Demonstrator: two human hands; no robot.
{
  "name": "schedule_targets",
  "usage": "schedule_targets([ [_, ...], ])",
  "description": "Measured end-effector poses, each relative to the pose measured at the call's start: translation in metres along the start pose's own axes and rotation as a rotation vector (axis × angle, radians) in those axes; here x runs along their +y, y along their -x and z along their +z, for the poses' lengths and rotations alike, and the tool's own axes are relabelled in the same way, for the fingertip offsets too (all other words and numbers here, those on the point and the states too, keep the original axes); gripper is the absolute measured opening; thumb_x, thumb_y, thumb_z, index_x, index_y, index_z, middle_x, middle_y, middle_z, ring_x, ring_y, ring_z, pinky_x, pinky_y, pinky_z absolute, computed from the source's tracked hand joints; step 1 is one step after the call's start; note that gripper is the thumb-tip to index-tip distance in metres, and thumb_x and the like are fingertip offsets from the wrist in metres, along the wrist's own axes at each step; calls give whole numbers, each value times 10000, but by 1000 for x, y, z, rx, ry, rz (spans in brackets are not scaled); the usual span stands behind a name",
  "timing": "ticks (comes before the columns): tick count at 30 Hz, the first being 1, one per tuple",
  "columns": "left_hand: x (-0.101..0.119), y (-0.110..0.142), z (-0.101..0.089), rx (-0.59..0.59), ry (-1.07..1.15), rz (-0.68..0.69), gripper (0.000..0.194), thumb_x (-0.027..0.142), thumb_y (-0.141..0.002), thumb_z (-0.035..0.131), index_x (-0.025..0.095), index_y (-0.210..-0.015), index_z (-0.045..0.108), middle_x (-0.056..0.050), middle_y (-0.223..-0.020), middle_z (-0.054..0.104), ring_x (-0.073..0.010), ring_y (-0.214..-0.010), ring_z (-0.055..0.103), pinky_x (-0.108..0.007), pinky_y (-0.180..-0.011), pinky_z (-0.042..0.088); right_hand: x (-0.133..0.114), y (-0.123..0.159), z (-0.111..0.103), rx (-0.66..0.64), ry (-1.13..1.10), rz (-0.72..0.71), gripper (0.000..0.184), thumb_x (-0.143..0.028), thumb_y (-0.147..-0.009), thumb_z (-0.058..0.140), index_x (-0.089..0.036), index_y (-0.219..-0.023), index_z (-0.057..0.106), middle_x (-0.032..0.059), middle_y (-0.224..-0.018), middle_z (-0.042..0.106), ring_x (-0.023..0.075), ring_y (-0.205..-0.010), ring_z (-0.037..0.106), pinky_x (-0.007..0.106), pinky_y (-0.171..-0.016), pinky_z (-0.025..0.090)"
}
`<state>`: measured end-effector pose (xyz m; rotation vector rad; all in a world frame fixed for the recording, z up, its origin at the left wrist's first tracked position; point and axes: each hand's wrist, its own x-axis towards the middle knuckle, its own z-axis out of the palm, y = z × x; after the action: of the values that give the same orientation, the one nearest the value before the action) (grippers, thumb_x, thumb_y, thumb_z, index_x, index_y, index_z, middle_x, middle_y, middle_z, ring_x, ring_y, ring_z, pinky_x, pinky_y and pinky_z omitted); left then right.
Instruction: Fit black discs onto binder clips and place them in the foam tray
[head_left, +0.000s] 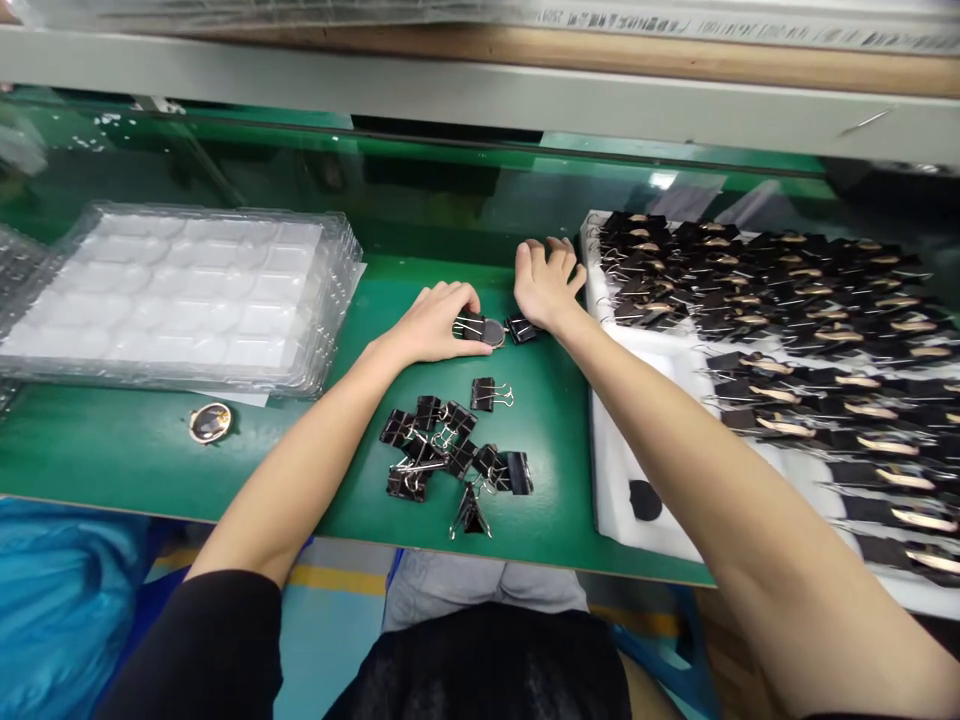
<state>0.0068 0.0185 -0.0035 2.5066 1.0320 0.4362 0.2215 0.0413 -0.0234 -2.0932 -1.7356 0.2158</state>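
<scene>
My left hand (pixel 439 322) is closed around a small round dark-faced piece (pixel 493 332) with a pale rim, thumb and fingers on either side. A black binder clip (pixel 471 326) sits against that piece within the same grip. Just right of it, another binder clip (pixel 523 328) lies below my right hand (pixel 546 284). The fingers of my right hand are spread, with nothing visible between them; its underside is hidden. Nearer the table edge lies a loose pile of black binder clips (pixel 461 455), and a single binder clip (pixel 484 394) rests just above the pile.
At right, a white foam tray (pixel 611 480) holds rows of clipped pieces (pixel 765 300). Stacked clear plastic trays (pixel 187 290) stand at left. A gold-rimmed round piece (pixel 211 423) lies in front of them on the green table (pixel 555 440). A grey shelf beam (pixel 450 95) crosses above.
</scene>
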Motion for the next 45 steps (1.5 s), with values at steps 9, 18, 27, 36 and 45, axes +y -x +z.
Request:
schedule_targets([
  [9, 9, -3, 1, -7, 4, 15, 385, 506, -873, 750, 188, -1066, 649, -67, -1110, 667, -294, -1099, 622, -434, -956, 402, 10, -6, 7, 24, -49, 70, 635, -499, -1071, 51, -267, -1490, 468, 171, -1562, 393, 348, -1538, 237, 735, -1182, 175],
  [18, 33, -3, 7, -10, -223, -28, 391, 541, -928, 687, 180, -1035, 584, -95, -1105, 679, -300, -1046, 643, -412, -908, 405, 3, -3, 4, 9, -85, 112, 622, -501, -1073, 69, -251, -1451, 495, 167, -1562, 407, 327, -1542, 226, 707, -1202, 170],
  [27, 37, -4, 14, -9, -243, -42, 427, 583, -944, 649, 186, -1071, 554, -114, -1114, 668, -327, -1051, 634, -414, -879, 409, 6, -5, 5, 21, -162, 92, 603, -531, -1070, 103, -240, -1379, 532, 177, -1534, 436, 342, -1541, 220, 732, -1192, 147],
  [36, 36, -1, 13, 37, -215, -29, 423, 562, -943, 645, 174, -1099, 584, -124, -1133, 669, -327, -1085, 627, -412, -911, 415, -8, 0, -13, -35, -218, 189, 590, -528, -1070, 157, -213, -1357, 565, 189, -1482, 515, 351, -1474, 355, 691, -1192, 207],
  [45, 16, -8, -3, 58, 554, -216, 666, 712, -969, 427, 168, -689, 689, -59, -662, 690, -171, -599, 569, -305, -618, 427, -4, 30, -87, -460, -773, -165, 492, -622, -963, 554, -197, -1150, 716, 109, -1204, 750, 281, -1118, 689, 475, -1020, 538],
])
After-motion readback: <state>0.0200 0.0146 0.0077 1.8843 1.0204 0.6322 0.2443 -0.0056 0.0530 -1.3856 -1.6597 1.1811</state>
